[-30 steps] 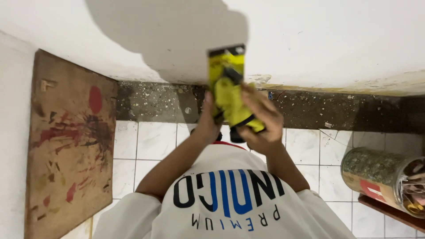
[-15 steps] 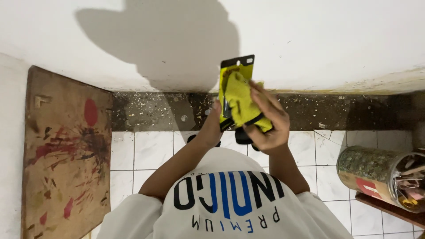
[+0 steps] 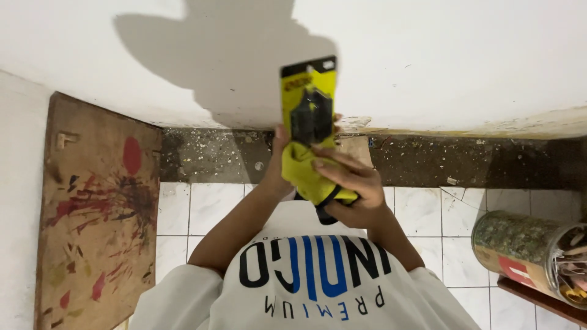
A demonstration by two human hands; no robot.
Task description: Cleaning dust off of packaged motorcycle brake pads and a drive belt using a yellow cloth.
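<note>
— Yellow package (image 3: 309, 116), first item: where was it found?

— It was held upright in front of the person's chest, raised against the white wall (image 3: 458, 55). It was a yellow card with a black strip along its top edge and a dark object mounted at its middle. The lower part was bunched inside the grip.

— State of the hands?

— The right hand (image 3: 351, 192) was closed around the lower end of the yellow package, fingers curled across its front, with a dark piece showing under the palm. The left hand (image 3: 280, 159) was behind the package on its left edge; only the wrist and a fingertip showed, so I could not tell how firmly it gripped.

— Surroundings?

— A white shirt (image 3: 306, 287) with blue and black lettering filled the bottom of the view. Below lay a floor of white tiles (image 3: 202, 208), with a dark speckled strip (image 3: 208, 153) along the foot of the wall. A paint-stained wooden board (image 3: 92, 208) stood at the left, well apart from the hands. A cylindrical container (image 3: 526, 253) lay tilted at the right edge, on a brown ledge (image 3: 538, 299).
</note>
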